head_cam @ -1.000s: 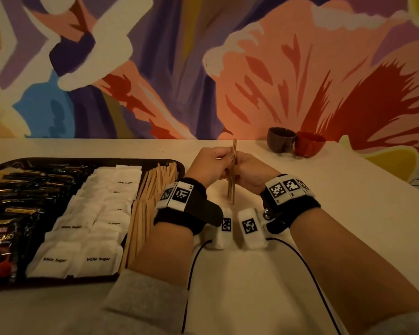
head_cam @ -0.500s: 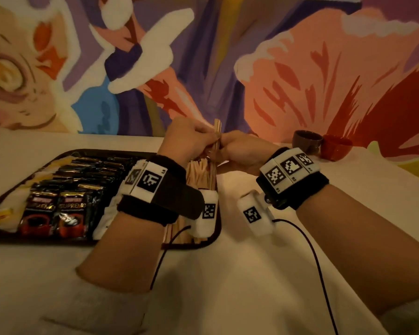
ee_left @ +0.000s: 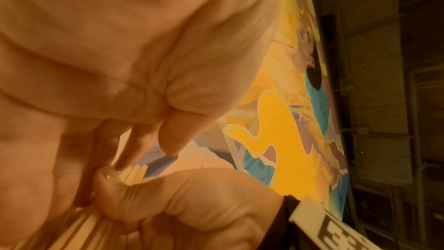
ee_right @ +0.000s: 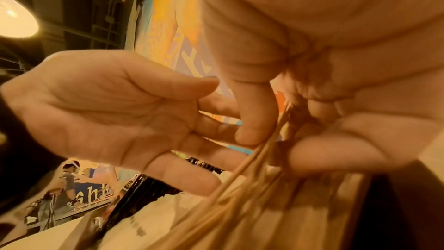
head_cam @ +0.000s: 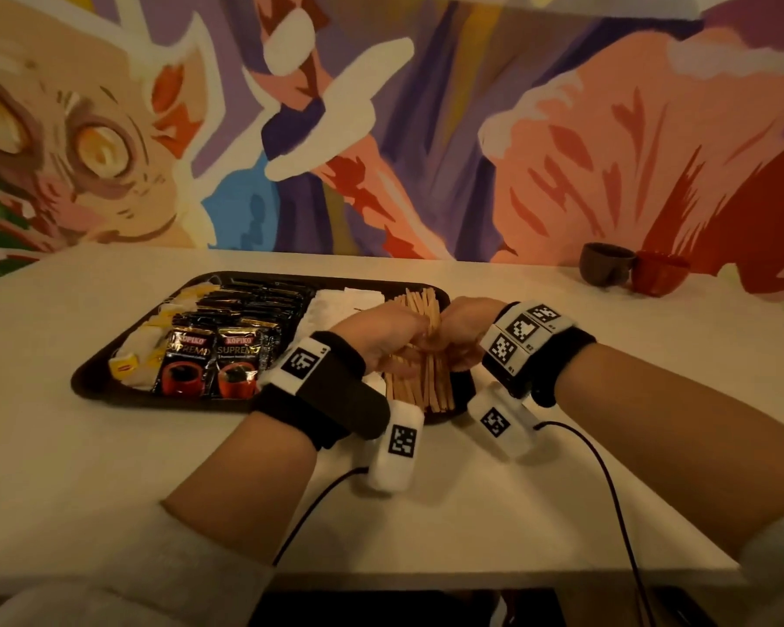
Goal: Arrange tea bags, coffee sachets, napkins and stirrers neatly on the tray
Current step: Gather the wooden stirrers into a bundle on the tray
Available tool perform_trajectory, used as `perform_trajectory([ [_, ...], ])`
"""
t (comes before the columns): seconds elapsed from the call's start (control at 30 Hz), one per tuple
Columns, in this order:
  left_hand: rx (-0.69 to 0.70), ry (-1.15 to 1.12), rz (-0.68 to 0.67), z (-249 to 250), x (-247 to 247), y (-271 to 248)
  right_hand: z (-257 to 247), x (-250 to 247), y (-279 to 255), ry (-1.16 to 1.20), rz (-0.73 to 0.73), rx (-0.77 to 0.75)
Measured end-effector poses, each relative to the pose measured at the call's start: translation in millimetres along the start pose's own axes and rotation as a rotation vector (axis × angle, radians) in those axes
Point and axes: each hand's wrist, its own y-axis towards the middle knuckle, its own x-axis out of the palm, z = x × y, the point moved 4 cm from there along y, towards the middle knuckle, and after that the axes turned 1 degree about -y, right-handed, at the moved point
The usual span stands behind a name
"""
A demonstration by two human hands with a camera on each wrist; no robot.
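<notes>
A dark tray [head_cam: 92, 377] holds yellow-tagged tea bags [head_cam: 132, 359], black coffee sachets [head_cam: 236, 355], white packets [head_cam: 336, 305] and a pile of wooden stirrers [head_cam: 419, 305] at its right end. Both hands meet low over that pile. My right hand [head_cam: 446, 346] pinches a small bundle of stirrers [ee_right: 252, 168] between thumb [ee_right: 252, 130] and fingers, and the bundle slants down onto the pile. My left hand [head_cam: 417, 341] faces it with its palm [ee_right: 120, 111] showing, its straight fingers against the bundle's other side and its thumb held apart. The bundle's far tips [ee_left: 134, 173] show between the two hands.
A brown cup [head_cam: 605, 264] and a red cup [head_cam: 659, 273] stand at the back right by the painted wall. Bare pale table [head_cam: 652, 400] lies right of the tray and in front of it. Two cables [head_cam: 607, 481] trail from my wrists to the table's front edge.
The upright bundle of stirrers has moved from the table right of the tray to over the stirrer pile and come down onto it. My left fingers have loosened from their grip.
</notes>
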Motion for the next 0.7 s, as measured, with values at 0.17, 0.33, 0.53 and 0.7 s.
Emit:
perform_trajectory([
  [0.17, -0.007, -0.059, -0.001, -6, -1, -3, -1, -4, 2, -0.061, 0.03, -0.02],
  [0.33, -0.002, -0.079, 0.016, -5, -1, -5, 3, -4, 4, -0.012, 0.035, 0.005],
  [0.53, 0.241, -0.316, 0.172, 6, -28, -22, 9, -23, 0, -0.178, 0.162, 0.019],
  [0.7, 0.609, -0.591, 0.717, -2, -87, -60, 29, -29, -11, -0.175, 0.095, 0.164],
])
